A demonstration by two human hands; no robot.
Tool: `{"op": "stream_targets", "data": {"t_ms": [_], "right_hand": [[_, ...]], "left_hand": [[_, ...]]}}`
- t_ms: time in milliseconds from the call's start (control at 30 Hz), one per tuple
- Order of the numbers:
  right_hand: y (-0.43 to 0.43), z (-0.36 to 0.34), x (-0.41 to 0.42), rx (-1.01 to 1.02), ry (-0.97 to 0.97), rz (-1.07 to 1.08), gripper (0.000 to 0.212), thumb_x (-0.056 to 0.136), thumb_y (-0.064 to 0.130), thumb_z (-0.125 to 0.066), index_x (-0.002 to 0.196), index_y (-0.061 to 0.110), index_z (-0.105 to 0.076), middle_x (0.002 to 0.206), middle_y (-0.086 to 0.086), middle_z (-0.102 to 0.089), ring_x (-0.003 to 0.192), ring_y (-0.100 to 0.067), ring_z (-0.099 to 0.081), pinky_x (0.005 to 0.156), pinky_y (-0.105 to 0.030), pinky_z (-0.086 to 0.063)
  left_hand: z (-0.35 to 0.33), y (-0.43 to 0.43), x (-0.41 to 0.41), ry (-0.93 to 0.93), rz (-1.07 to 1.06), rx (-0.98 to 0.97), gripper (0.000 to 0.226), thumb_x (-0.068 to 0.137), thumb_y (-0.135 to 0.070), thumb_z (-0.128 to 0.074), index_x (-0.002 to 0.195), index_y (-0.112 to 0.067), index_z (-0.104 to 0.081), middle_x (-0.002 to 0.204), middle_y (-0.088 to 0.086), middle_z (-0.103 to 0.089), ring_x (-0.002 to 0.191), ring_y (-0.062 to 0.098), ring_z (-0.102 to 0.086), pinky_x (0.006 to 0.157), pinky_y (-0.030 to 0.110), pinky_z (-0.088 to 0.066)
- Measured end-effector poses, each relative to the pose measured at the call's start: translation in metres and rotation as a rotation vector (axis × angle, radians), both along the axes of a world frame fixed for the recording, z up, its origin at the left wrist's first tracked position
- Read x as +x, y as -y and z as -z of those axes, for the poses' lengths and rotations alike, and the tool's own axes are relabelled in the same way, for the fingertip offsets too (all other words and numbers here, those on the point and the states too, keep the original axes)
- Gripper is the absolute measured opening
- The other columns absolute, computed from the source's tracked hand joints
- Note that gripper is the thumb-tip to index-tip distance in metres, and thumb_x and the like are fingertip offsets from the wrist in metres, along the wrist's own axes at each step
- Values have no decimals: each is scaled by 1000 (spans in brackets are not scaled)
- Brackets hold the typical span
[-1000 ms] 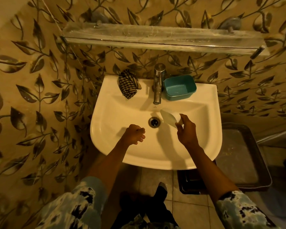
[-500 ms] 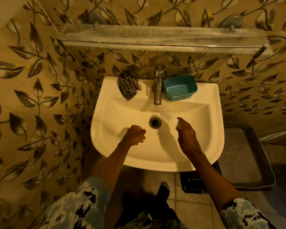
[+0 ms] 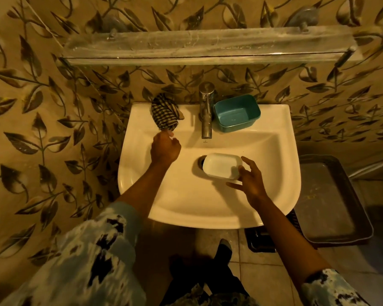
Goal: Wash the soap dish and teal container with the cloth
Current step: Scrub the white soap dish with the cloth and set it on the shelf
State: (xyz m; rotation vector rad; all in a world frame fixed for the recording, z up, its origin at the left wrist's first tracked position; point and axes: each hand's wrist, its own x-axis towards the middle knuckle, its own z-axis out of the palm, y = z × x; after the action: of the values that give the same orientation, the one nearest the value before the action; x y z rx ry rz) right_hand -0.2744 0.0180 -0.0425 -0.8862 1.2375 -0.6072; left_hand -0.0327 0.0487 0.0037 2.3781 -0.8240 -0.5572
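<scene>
The white soap dish (image 3: pixel 219 165) is hollow side up over the drain in the white sink (image 3: pixel 208 217). My right hand (image 3: pixel 250 180) grips its right end, thumb on the rim and fingers spread. The checked cloth (image 3: pixel 164 113) lies bunched on the sink's back left ledge. My left hand (image 3: pixel 164 149) reaches up to it, and its fingertips are closed on the cloth's lower end. The teal container (image 3: pixel 237 113) stands upright on the back ledge, just right of the tap (image 3: pixel 206 111).
A long dusty shelf (image 3: pixel 197 47) runs along the leaf-patterned wall above the sink. A grey metal tray (image 3: pixel 332 202) sits low to the right of the sink on a dark crate (image 3: pixel 259 239). Tiled floor lies below.
My left hand rose from the basin's front left to the cloth at the back. The soap dish turned from tilted on edge to hollow side up over the drain.
</scene>
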Motion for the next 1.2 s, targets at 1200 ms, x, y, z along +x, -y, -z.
{"op": "stream_targets", "data": {"t_ms": [1200], "right_hand": [[-2,11,19,72,195,143,34,96,6,-41,126,21,-49,116,-1,-49,109,-34,-55,63,-38,-61]], "left_hand": [[10,-37,-14,-498,-301,-309,51,86,-9,-64,130,-4,-40,125,19,-56,110,31,-59,92,47,-53]]}}
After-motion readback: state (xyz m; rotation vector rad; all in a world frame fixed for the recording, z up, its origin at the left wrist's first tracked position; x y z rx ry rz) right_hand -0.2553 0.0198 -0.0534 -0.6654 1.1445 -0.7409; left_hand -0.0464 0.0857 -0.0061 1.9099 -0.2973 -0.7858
